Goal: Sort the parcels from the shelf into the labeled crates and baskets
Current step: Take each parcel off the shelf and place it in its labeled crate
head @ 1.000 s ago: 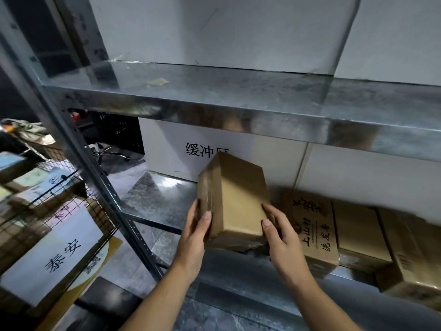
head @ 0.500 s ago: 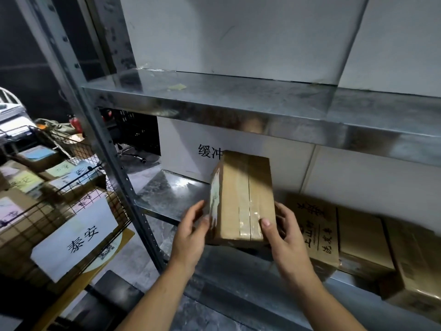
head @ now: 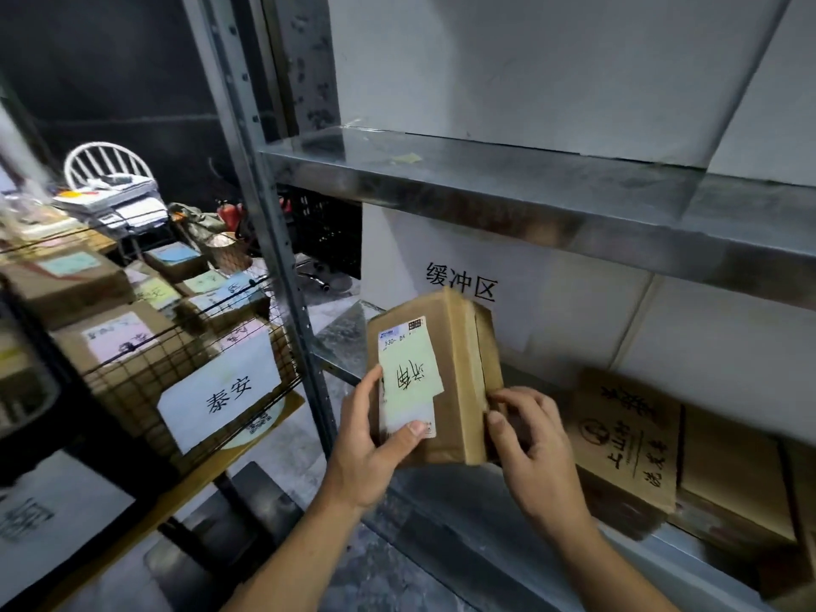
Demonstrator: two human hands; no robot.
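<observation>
The parcel (head: 459,368), a brown cardboard box, is standing on end in the air in front of the left end of the lower shelf (head: 349,342), its labelled face tilting toward the camera. The left hand (head: 368,443) is gripping its left edge, thumb lying across the bottom of the label. The right hand (head: 536,443) is pinching the right edge with curled fingers.

The pale green label (head: 408,377) is carrying two handwritten characters, turned sideways, that look like 济南. Above them a printed strip is showing something like "530-" and a small square code; the rest is too small to read.

To my eye the step in hand is reading the destination. The next move is calling for a crate or basket with matching writing, then carrying the parcel leftward out of the rack.

On the far wall just behind the parcel a sign (head: 461,282) is reading 缓冲区. To the right, a printed box (head: 627,439) is lying on the same shelf, its dark characters rotated and hard to make out in full. On the left, beyond the rack upright, a wire basket (head: 123,382) is bearing a white card (head: 221,395) marked 泰安, which does not match; boxes (head: 119,337) with coloured labels are sitting inside.
</observation>
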